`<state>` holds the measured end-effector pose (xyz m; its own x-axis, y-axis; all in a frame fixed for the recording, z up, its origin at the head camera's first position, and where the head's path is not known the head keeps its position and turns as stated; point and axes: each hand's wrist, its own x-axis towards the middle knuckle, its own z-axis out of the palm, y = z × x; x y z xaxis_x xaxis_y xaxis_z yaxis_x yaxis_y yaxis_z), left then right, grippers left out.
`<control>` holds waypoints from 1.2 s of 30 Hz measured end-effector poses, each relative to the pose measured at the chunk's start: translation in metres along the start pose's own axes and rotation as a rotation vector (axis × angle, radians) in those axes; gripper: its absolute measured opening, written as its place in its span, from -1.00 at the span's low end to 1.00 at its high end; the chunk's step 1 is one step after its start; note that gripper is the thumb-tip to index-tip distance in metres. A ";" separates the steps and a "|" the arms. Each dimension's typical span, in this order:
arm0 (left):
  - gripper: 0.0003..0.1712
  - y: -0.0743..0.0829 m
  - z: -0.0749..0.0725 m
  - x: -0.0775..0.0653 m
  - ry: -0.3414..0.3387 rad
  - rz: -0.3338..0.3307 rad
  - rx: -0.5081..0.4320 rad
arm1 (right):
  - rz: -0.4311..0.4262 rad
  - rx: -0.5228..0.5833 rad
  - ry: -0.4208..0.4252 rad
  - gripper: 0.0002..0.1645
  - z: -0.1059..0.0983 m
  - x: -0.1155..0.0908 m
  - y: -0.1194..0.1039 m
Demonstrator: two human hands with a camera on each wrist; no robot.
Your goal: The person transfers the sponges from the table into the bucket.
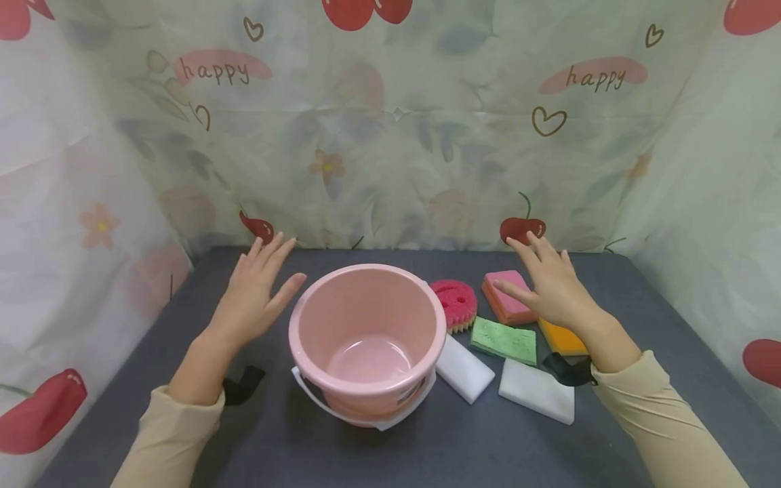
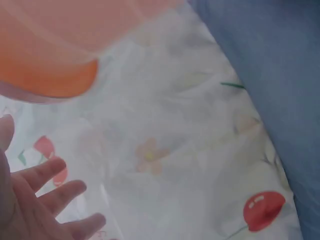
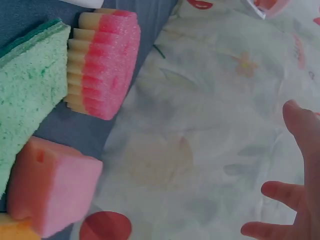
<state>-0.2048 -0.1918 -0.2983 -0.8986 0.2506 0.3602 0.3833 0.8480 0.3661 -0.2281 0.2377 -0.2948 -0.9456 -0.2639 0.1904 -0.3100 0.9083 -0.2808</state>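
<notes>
A pink bucket (image 1: 369,390) stands upright on the dark table, its white handle (image 1: 390,425) hanging down at the front. My left hand (image 1: 250,298) is held in the air just left of it, fingers spread and holding nothing. Over the sponges on the right, my right hand (image 1: 552,285) is raised with straight, spread fingers. Near it lie a pink and orange sponge (image 1: 509,298), a green sponge (image 1: 503,340) and a yellow-orange sponge (image 1: 563,337), partly hidden by the right forearm. A round red scrubbing sponge (image 3: 110,65) with a ridged, pale edge sits beside the bucket.
Two white sponge blocks lie in front, one (image 1: 465,369) close against the bucket and another (image 1: 537,391) farther right. A patterned curtain (image 1: 396,135) hangs behind the dark table (image 1: 488,454) and along both sides. Black straps (image 1: 567,369) show at the wrists.
</notes>
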 end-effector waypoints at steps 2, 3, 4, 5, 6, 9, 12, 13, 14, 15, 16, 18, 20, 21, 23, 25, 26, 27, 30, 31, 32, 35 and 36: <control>-0.29 0.002 -0.002 -0.003 -0.009 0.005 -0.100 | 0.003 0.035 -0.012 -0.03 0.002 0.000 0.001; -0.31 0.003 -0.002 -0.005 -0.016 0.005 -0.150 | 0.007 0.053 -0.021 -0.03 0.003 0.001 0.002; -0.33 0.004 -0.003 -0.007 -0.024 0.008 -0.197 | 0.010 0.077 -0.032 -0.04 0.005 0.001 0.003; -0.36 0.005 -0.003 -0.009 -0.027 0.014 -0.242 | 0.009 0.095 -0.040 -0.04 0.007 0.002 0.004; -0.39 0.007 -0.003 -0.010 -0.029 0.024 -0.281 | 0.008 0.114 -0.046 -0.04 0.010 0.003 0.005; -0.48 0.011 -0.003 -0.016 -0.022 0.073 -0.384 | -0.013 0.165 -0.057 -0.07 0.019 0.006 0.008; -0.53 0.014 -0.002 -0.021 -0.027 0.115 -0.471 | -0.037 0.217 -0.068 -0.08 0.027 0.010 0.010; -0.54 0.015 -0.001 -0.022 -0.031 0.124 -0.496 | -0.041 0.235 -0.074 -0.09 0.030 0.011 0.010; -0.55 0.015 -0.001 -0.023 -0.038 0.131 -0.519 | -0.041 0.251 -0.083 -0.08 0.032 0.012 0.010; -0.56 0.016 0.001 -0.024 -0.045 0.138 -0.541 | -0.042 0.265 -0.090 -0.08 0.035 0.014 0.010; -0.56 0.015 0.002 -0.025 -0.052 0.142 -0.554 | -0.043 0.274 -0.098 -0.08 0.038 0.015 0.011; -0.57 0.014 0.006 -0.026 -0.061 0.147 -0.580 | -0.044 0.290 -0.111 -0.06 0.044 0.018 0.011; -0.58 0.012 0.011 -0.027 -0.060 0.148 -0.593 | -0.048 0.308 -0.125 -0.05 0.049 0.021 0.011; -0.59 0.011 0.013 -0.027 -0.057 0.151 -0.600 | -0.055 0.320 -0.131 -0.05 0.051 0.022 0.010; -0.59 0.010 0.018 -0.027 -0.049 0.156 -0.624 | -0.065 0.346 -0.147 -0.04 0.055 0.025 0.009; -0.59 0.009 0.021 -0.026 -0.044 0.162 -0.649 | -0.075 0.366 -0.164 -0.04 0.058 0.027 0.008; -0.59 0.009 0.023 -0.026 -0.044 0.166 -0.662 | -0.077 0.378 -0.175 -0.04 0.060 0.028 0.007; -0.58 0.009 0.024 -0.025 -0.046 0.166 -0.672 | -0.080 0.382 -0.184 -0.03 0.061 0.029 0.007; -0.58 0.008 0.026 -0.025 -0.054 0.152 -0.686 | -0.082 0.371 -0.207 -0.02 0.066 0.032 0.005; -0.58 0.007 0.027 -0.025 -0.056 0.145 -0.685 | -0.085 0.368 -0.215 -0.01 0.068 0.033 0.005; -0.58 0.007 0.027 -0.025 -0.059 0.137 -0.683 | -0.081 0.362 -0.222 0.00 0.069 0.034 0.004; -0.57 0.005 0.029 -0.025 -0.078 0.105 -0.685 | -0.079 0.342 -0.244 0.03 0.073 0.036 0.002; -0.57 0.005 0.029 -0.025 -0.085 0.094 -0.688 | -0.073 0.340 -0.252 0.05 0.075 0.036 0.001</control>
<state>-0.1867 -0.1805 -0.3308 -0.8576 0.3679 0.3594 0.4836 0.3390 0.8070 -0.2703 0.2051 -0.3583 -0.9015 -0.4327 -0.0028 -0.3520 0.7371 -0.5769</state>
